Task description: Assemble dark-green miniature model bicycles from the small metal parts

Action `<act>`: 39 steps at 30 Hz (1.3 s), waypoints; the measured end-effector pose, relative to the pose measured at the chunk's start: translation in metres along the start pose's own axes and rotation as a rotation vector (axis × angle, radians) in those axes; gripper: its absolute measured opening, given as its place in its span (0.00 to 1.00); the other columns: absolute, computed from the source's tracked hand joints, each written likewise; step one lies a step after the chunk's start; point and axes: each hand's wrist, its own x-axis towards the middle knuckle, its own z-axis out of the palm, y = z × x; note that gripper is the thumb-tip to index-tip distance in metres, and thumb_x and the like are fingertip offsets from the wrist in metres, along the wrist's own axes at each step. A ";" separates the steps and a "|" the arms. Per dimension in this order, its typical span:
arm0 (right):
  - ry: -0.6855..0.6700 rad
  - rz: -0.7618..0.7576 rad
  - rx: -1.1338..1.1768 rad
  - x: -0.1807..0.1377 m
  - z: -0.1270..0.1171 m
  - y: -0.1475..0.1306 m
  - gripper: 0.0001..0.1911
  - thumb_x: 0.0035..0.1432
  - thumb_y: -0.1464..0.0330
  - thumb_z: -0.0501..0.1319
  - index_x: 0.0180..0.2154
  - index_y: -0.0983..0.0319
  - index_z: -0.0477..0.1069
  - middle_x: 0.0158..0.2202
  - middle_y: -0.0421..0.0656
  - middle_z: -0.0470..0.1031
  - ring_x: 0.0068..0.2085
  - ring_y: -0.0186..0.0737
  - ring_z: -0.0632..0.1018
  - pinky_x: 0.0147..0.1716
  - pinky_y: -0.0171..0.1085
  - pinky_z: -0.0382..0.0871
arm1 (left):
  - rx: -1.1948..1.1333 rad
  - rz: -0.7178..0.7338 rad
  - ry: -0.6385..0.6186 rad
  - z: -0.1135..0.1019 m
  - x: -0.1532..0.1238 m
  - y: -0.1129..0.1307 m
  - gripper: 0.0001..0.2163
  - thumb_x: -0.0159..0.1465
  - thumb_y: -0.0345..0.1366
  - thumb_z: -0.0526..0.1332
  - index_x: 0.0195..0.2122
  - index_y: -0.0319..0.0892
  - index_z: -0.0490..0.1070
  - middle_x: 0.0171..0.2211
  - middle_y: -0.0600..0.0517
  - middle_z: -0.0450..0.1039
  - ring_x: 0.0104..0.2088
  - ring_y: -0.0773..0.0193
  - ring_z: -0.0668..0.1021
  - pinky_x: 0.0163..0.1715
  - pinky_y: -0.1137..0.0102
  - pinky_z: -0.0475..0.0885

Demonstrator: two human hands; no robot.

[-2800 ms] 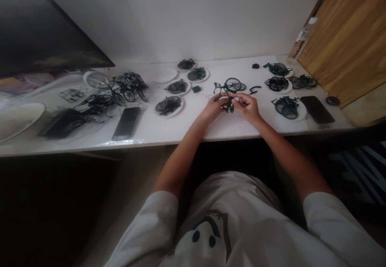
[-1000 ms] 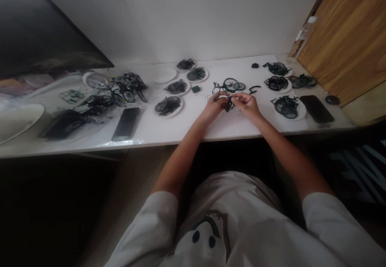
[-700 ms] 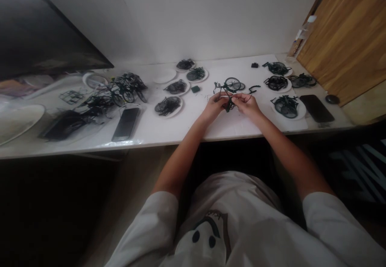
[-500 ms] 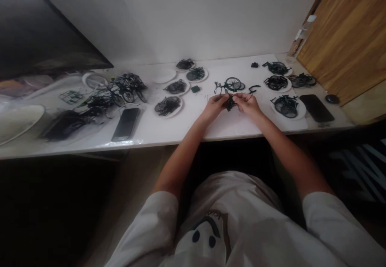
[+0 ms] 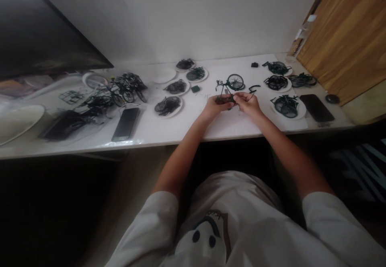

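Between my hands is a small dark green model bicycle (image 5: 235,82), partly assembled, its spoked wheel and handlebar pointing away from me. My left hand (image 5: 216,107) is closed round its near part, with the thumb laid across toward the right. The fingers of my right hand (image 5: 247,102) pinch the same part from the other side. What exactly lies under the fingertips is hidden. Just beyond my right hand, a small curved dark piece (image 5: 255,89) lies on the white board (image 5: 193,122).
White plates of dark bicycle parts stand left (image 5: 180,105) and right (image 5: 301,112). Finished-looking model bicycles (image 5: 129,86) cluster at the left, near a phone (image 5: 126,123). Another dark phone (image 5: 317,108) and a clear bottle (image 5: 302,37) are at the right. A small green block (image 5: 195,89) lies mid-table.
The bicycle has shifted and turned slightly, its wheel now a little farther up and to the right. My left thumb has come down flatter across the held part.
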 end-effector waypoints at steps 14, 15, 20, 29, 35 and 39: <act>-0.023 -0.013 -0.049 -0.002 -0.001 -0.004 0.36 0.39 0.40 0.84 0.40 0.58 0.83 0.19 0.32 0.67 0.21 0.29 0.58 0.20 0.35 0.49 | -0.025 -0.004 0.008 0.003 -0.005 0.005 0.28 0.48 0.33 0.87 0.50 0.38 0.84 0.42 0.46 0.90 0.42 0.60 0.90 0.50 0.63 0.83; -0.023 -0.016 -0.057 -0.002 -0.001 -0.005 0.36 0.40 0.40 0.84 0.40 0.58 0.83 0.19 0.32 0.66 0.21 0.29 0.58 0.20 0.35 0.49 | -0.019 0.001 0.013 0.004 -0.006 0.006 0.28 0.48 0.33 0.87 0.50 0.38 0.84 0.42 0.46 0.90 0.42 0.60 0.90 0.51 0.63 0.83; -0.030 -0.047 -0.090 -0.004 -0.001 -0.006 0.34 0.41 0.41 0.83 0.39 0.58 0.83 0.19 0.31 0.65 0.21 0.29 0.59 0.20 0.35 0.50 | 0.013 0.000 0.023 0.004 -0.006 0.008 0.28 0.46 0.34 0.88 0.48 0.39 0.84 0.39 0.47 0.90 0.40 0.59 0.89 0.50 0.63 0.83; -0.018 -0.033 -0.060 -0.003 0.001 -0.009 0.35 0.40 0.40 0.83 0.39 0.59 0.82 0.19 0.30 0.65 0.20 0.27 0.57 0.20 0.35 0.47 | 0.049 -0.037 0.031 0.006 -0.007 0.013 0.24 0.55 0.35 0.83 0.52 0.37 0.83 0.43 0.44 0.90 0.42 0.60 0.89 0.45 0.66 0.83; -0.030 -0.057 -0.078 -0.003 0.001 -0.008 0.33 0.42 0.42 0.83 0.39 0.59 0.82 0.18 0.31 0.65 0.20 0.28 0.57 0.20 0.35 0.48 | 0.078 -0.031 0.033 0.007 -0.009 0.016 0.24 0.54 0.33 0.83 0.51 0.38 0.82 0.38 0.46 0.89 0.38 0.61 0.88 0.40 0.67 0.81; -0.050 -0.089 -0.115 -0.004 0.002 -0.009 0.33 0.42 0.40 0.82 0.38 0.58 0.83 0.17 0.30 0.62 0.22 0.30 0.58 0.20 0.35 0.53 | 0.098 -0.036 0.059 0.008 -0.009 0.015 0.24 0.53 0.33 0.84 0.49 0.39 0.81 0.36 0.47 0.89 0.36 0.62 0.87 0.39 0.68 0.81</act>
